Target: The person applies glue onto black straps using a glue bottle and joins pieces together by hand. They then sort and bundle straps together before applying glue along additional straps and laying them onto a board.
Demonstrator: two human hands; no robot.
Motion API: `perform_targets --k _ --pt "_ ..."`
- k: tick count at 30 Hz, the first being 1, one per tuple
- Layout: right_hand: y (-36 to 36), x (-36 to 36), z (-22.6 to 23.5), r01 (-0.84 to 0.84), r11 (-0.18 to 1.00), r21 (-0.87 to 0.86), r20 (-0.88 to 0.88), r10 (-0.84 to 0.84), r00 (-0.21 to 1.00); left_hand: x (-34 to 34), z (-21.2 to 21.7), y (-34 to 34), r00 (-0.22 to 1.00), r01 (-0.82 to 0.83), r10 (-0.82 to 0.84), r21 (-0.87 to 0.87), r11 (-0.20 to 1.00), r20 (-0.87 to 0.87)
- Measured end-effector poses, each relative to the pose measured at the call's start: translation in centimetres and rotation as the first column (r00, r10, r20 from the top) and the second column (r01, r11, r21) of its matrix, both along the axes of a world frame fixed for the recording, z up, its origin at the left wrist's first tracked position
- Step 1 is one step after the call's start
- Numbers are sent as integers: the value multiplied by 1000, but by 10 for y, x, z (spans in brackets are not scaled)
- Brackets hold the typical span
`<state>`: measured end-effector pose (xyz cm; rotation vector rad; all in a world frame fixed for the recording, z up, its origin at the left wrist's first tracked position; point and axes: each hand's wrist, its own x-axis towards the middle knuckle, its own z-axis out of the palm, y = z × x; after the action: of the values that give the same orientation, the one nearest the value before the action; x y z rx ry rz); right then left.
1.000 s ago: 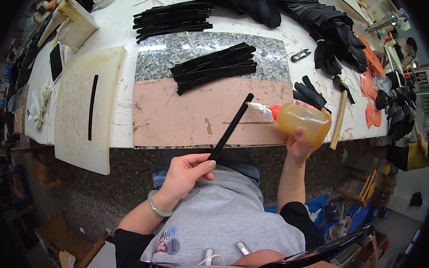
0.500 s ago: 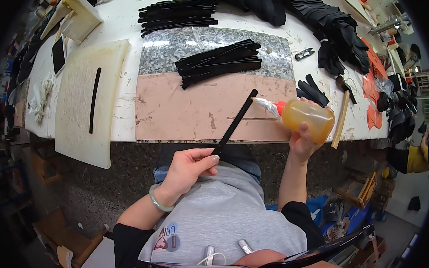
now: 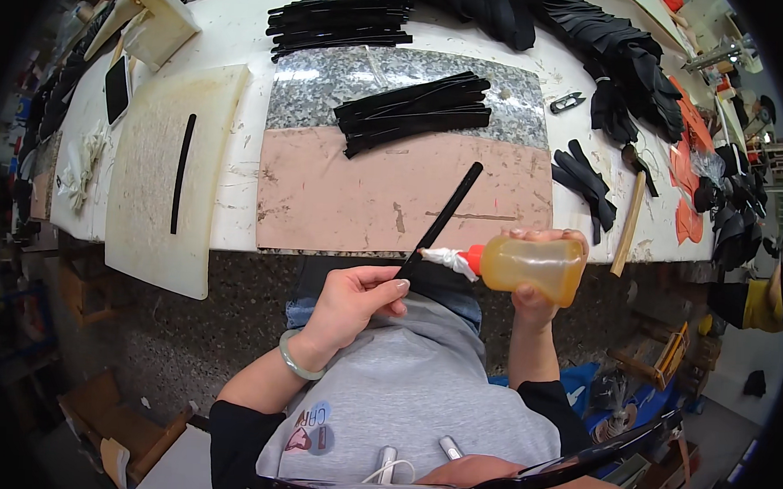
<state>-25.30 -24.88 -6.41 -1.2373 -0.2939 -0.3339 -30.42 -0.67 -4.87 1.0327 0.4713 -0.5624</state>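
Between the thumb and fingers of my left hand [image 3: 360, 301] is the near end of a narrow black strip [image 3: 450, 207], which slants up and away to the right over the pink board. My right hand [image 3: 540, 295] is wrapped round a squeeze bottle [image 3: 530, 266] of amber liquid, held on its side. Its red cap and whitish wrapped nozzle [image 3: 448, 259] point left, with the tip at the strip close to my left fingers. Beyond, a pile of black strips [image 3: 415, 113] lies on the grey speckled slab [image 3: 511, 101].
A translucent cutting board [image 3: 150, 181] with one black strip [image 3: 183, 174] on it overhangs the table edge at left. Another strip pile [image 3: 340, 24] lies at the back. Thread snips [image 3: 567, 103], black pieces [image 3: 586, 183] and a wooden-handled tool [image 3: 628, 224] are at right. A phone [image 3: 118, 91] lies far left.
My right hand has drawn the bottle toward me, so the nozzle has gone from the strip's far end to near my left fingers. My left hand keeps its hold.
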Motion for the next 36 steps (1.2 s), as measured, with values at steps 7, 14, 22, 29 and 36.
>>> perform_targets --k 7,14,22,29,36 --pt "-4 12 1 37 999 41 34 -38 999 -1 1 0 1000 -20 20 6 1000 2" --pt "-21 40 0 237 971 -2 57 -237 970 -4 1 -1 1000 -9 9 13 1000 2" --pt "-19 24 -4 180 984 8 51 -180 982 1 4 -2 1000 -14 14 19 1000 -8" --pt "2 -7 -11 -140 987 80 -71 146 987 -2 2 6 999 -10 9 45 999 38" --pt "-23 22 -7 -252 547 798 22 391 920 -12 51 62 961 -163 114 180 970 254"
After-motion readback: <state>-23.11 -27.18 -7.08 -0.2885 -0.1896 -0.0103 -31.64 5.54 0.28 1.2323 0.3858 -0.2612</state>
